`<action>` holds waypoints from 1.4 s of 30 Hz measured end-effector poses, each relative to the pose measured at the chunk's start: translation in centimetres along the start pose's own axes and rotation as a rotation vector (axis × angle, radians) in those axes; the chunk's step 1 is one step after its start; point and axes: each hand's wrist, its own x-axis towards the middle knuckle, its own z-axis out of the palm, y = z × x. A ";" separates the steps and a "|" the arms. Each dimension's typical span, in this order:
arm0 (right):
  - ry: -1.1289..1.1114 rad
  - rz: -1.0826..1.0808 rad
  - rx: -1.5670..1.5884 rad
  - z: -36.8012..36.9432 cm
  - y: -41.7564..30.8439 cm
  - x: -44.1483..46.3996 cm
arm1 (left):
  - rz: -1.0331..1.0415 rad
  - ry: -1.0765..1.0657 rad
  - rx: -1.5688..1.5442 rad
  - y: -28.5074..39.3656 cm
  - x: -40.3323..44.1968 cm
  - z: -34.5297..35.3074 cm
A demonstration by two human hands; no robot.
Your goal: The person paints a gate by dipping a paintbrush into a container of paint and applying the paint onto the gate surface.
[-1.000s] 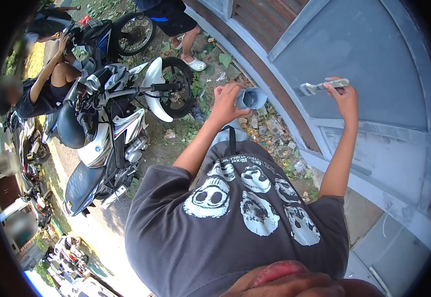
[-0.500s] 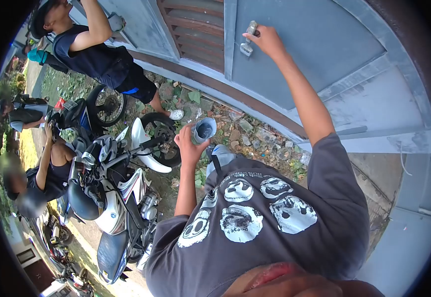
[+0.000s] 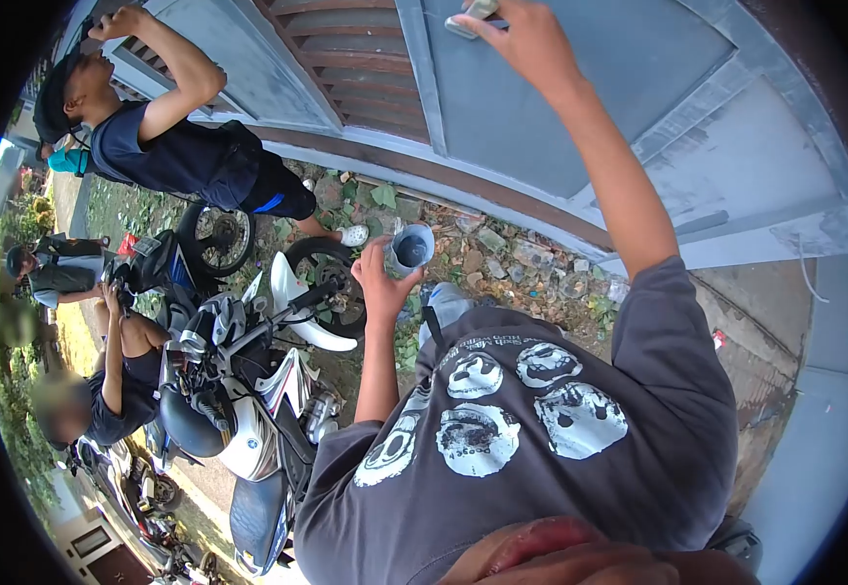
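Note:
My left hand (image 3: 382, 278) is closed around a cup (image 3: 414, 246) with grey-blue paint inside, held low in front of my shirt. With my arm stretched upward, my right hand (image 3: 521, 37) grips a paintbrush (image 3: 473, 17) against or very near the grey-blue panel (image 3: 570, 97). The top of the frame cuts off part of the brush, so I cannot tell whether its bristles touch the surface. Framing (image 3: 422, 73) borders the panel on its left.
Brown louvres (image 3: 361, 58) sit left of the panel. A person (image 3: 175, 146) in dark clothes stands along the wall with an arm raised. A white motorcycle (image 3: 239, 429) is parked close on my left, with seated people behind it. Rubble (image 3: 512, 253) and plants line the wall's base.
My right hand and the paintbrush have moved up the panel to the frame's top edge. The cup has shifted slightly right and up in view. The standing person's arm has changed position.

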 end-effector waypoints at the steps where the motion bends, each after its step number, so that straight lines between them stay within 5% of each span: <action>1: -0.002 0.126 0.038 -3.9 -2.8 1.5 | -0.002 -0.017 -0.002 0.3 0.1 0.0; 4: 0.021 0.303 0.249 -10.7 -6.3 1.1 | 0.006 -0.036 0.003 0.3 0.4 0.4; 8: 0.039 0.241 0.275 -12.3 -3.3 -5.4 | 0.038 -0.054 -0.026 1.6 1.2 0.7; 12: -0.415 0.889 0.253 -14.8 -4.6 -11.6 | 0.095 -0.080 -0.014 2.2 1.7 1.6; 16: -0.381 0.942 0.315 -15.9 -2.8 -18.4 | 0.131 -0.117 -0.033 4.0 2.7 1.9; 22: 0.026 0.994 0.458 -18.8 -3.7 -19.1 | 0.164 -0.195 -0.063 5.4 4.0 3.4; 24: -0.178 0.669 0.157 -19.8 -4.6 -16.3 | 0.184 -0.223 -0.087 5.7 4.4 3.7; 25: -0.165 0.670 0.153 -20.2 -5.1 -14.8 | 0.194 -0.225 -0.092 5.7 4.5 3.8; 31: -0.031 -0.088 0.027 -17.7 -7.5 -8.6 | 0.182 -0.234 -0.102 5.2 5.3 3.9; 37: 0.012 -0.453 -0.089 -9.1 -9.1 -4.4 | 0.142 -0.254 -0.105 3.3 6.2 3.9; 42: 0.145 -0.519 -0.333 -3.9 -6.0 -3.6 | 0.149 -0.190 -0.109 0.1 7.6 2.7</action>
